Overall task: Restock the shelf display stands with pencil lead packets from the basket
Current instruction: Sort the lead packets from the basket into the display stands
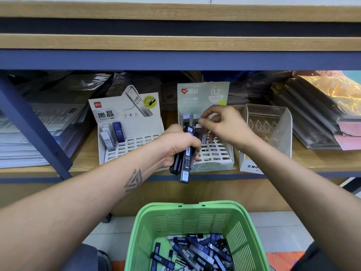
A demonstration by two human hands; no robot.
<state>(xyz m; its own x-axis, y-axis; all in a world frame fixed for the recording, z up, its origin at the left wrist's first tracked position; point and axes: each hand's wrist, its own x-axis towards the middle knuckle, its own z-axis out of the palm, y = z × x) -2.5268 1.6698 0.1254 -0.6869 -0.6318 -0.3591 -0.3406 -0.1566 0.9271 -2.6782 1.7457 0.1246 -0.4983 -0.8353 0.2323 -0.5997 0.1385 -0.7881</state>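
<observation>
Before the green stand (207,153), left hand (178,145) gripping a packet bundle (184,163), right hand's (224,124) fingers pinching one packet (199,132).

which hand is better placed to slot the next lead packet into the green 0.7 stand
The right hand, probably. It already pinches a dark lead packet above the slotted tray of the pale green cardboard 0.7 display stand. The left hand is occupied gripping a bundle of dark packets in front of the stand.

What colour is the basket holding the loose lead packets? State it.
The basket is green, with slotted walls; the head view shows it clearly, low and centre.
</observation>
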